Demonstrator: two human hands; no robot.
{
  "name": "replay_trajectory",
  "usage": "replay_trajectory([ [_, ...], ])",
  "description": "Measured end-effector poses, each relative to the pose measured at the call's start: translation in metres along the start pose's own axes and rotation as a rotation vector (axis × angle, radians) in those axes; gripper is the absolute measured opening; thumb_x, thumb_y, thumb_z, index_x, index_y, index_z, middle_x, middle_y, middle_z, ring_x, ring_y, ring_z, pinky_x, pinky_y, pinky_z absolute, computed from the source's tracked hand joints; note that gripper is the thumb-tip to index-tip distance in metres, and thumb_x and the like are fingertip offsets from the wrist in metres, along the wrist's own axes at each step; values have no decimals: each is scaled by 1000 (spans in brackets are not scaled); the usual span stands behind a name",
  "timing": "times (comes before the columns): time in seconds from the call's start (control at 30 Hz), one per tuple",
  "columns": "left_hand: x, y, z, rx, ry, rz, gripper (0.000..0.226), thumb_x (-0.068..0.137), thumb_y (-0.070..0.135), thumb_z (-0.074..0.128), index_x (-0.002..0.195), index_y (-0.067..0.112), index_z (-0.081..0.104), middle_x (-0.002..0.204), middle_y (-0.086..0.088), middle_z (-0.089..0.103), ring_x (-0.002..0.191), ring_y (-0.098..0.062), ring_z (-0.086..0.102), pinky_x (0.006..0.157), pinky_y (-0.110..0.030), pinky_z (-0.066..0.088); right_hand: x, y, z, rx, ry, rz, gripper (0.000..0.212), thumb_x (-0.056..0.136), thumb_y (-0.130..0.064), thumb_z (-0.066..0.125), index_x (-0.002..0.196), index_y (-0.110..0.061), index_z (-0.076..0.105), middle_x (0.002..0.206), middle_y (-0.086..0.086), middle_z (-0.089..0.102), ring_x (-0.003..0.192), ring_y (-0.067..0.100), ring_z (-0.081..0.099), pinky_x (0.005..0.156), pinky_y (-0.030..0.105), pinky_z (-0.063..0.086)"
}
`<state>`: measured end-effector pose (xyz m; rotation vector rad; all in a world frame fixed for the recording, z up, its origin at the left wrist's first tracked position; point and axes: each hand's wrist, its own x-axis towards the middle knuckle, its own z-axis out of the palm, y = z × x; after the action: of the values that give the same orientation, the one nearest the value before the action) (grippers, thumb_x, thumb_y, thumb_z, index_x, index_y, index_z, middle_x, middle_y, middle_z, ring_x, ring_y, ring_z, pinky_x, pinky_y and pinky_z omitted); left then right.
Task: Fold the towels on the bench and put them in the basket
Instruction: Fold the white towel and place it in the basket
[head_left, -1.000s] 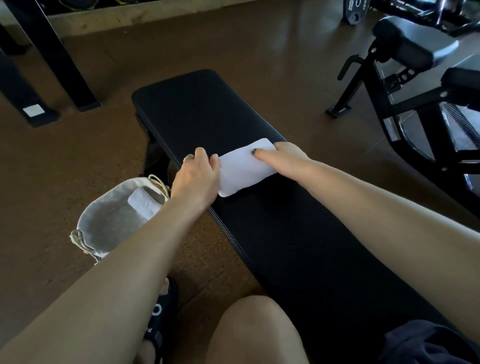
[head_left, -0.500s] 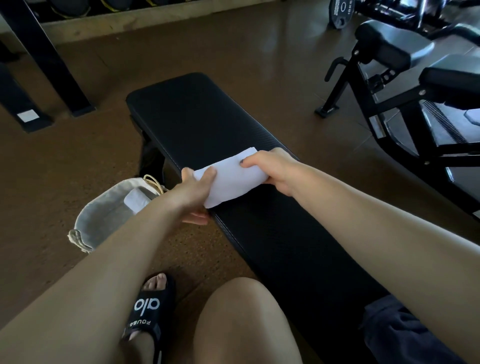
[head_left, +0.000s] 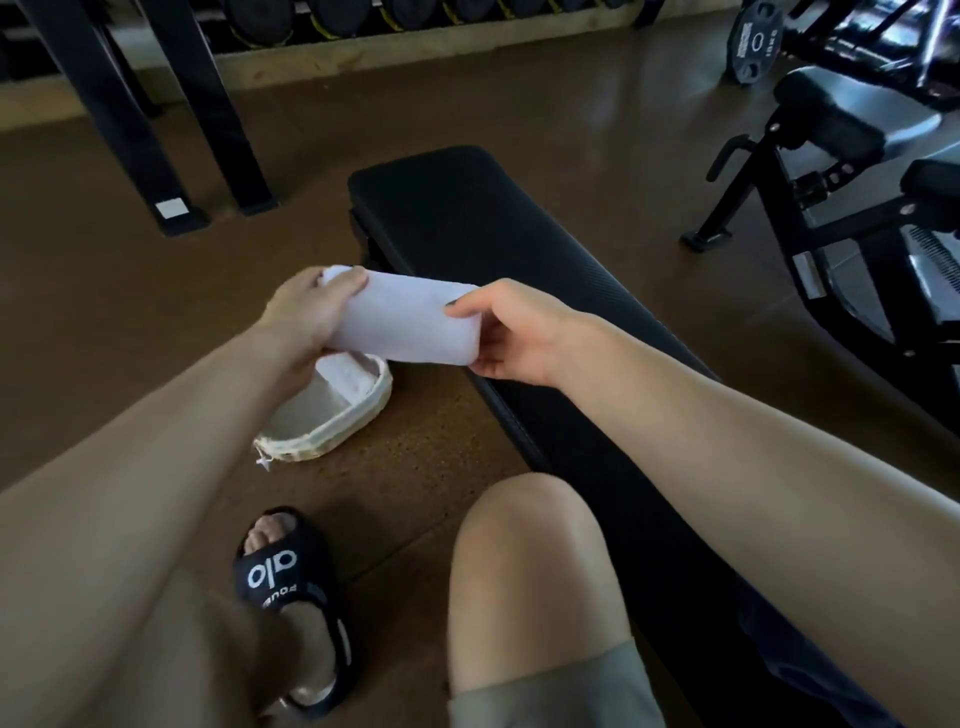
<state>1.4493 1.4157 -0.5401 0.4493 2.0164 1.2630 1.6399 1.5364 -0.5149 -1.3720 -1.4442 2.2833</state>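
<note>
A folded white terry towel is held in the air by both hands, off the left edge of the long black padded bench and above the round cream fabric basket on the brown floor. The left hand's grip is curled round the towel's left end; the right hand's grip pinches its right end, thumb on top, fingers beneath. Another folded white towel is seen inside the basket, beside a black slide sandal nearer the viewer.
</note>
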Motion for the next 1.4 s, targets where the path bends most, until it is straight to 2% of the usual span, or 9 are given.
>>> replay_trajectory([
  [0.07, 7, 2, -24, 6, 56, -5, 67, 68, 61, 68, 126, 28, 65, 128, -4, 63, 114, -28, 63, 100, -50, 54, 1, -1, 20, -16, 0, 8, 33, 88, -5, 70, 119, -14, 61, 119, 13, 65, 108, 28, 66, 87, 35, 58],
  [0.3, 36, -5, -72, 137, 63, 95, 56, 78, 55, 60, 121, 20, 70, 128, -6, 66, 118, -28, 62, 107, -46, 48, 35, 5, 77, 29, -173, 105, 45, 82, -1, 63, 124, -15, 57, 130, 17, 54, 117, 39, 60, 96, 61, 54],
  [0.4, 62, -17, -84, 221, 45, 132, 38, 94, 50, 58, 117, 23, 69, 127, -4, 65, 119, -25, 60, 106, -42, 47, 66, 10, 94, 47, -214, 167, 49, 81, 0, 60, 128, -14, 56, 131, 17, 54, 118, 39, 58, 97, 58, 55],
  [0.53, 110, -47, -99, 344, 64, 128, 44, 100, 49, 55, 130, 16, 63, 124, -3, 58, 111, -23, 54, 87, -34, 42, 119, 22, 121, -26, -181, 216, 43, 83, 2, 62, 122, -15, 57, 128, 16, 55, 116, 36, 60, 95, 50, 59],
  [0.73, 195, -95, -104, 431, 110, 67, 58, 93, 51, 68, 136, 16, 52, 122, -3, 54, 106, -23, 54, 79, -31, 45, 217, 63, 161, -146, -154, 268, 38, 88, -1, 60, 124, -13, 59, 119, 15, 58, 112, 32, 61, 101, 44, 55],
  [0.9, 262, -159, -90, 443, 55, 41, 43, 91, 40, 73, 126, 20, 60, 114, -5, 60, 91, -19, 55, 56, -22, 41, 302, 106, 183, -544, -8, 330, 24, 89, -17, 64, 111, -8, 64, 91, 11, 67, 96, 24, 71, 92, 36, 60],
  [1.07, 300, -225, -69, 415, 45, -32, 32, 93, 37, 71, 118, 22, 61, 106, -7, 64, 78, -18, 57, 48, -20, 40, 358, 144, 190, -925, 80, 364, 19, 93, -30, 62, 93, -13, 53, 73, 4, 65, 61, 13, 56, 53, 26, 42],
  [1.23, 319, -259, -49, 437, 73, 19, 41, 96, 37, 67, 129, 13, 62, 120, -9, 69, 110, -27, 64, 80, -24, 41, 385, 171, 182, -1060, 112, 217, 24, 98, -32, 58, 113, -13, 58, 72, 3, 66, 57, 10, 61, 51, 23, 43],
  [1.4, 322, -268, -41, 715, -4, -25, 39, 106, 33, 51, 140, 17, 54, 134, -6, 61, 122, -25, 60, 96, -32, 47, 393, 170, 191, -1390, -37, 119, 24, 103, -26, 45, 90, -11, 58, 63, 2, 62, 57, 12, 58, 50, 27, 37],
])
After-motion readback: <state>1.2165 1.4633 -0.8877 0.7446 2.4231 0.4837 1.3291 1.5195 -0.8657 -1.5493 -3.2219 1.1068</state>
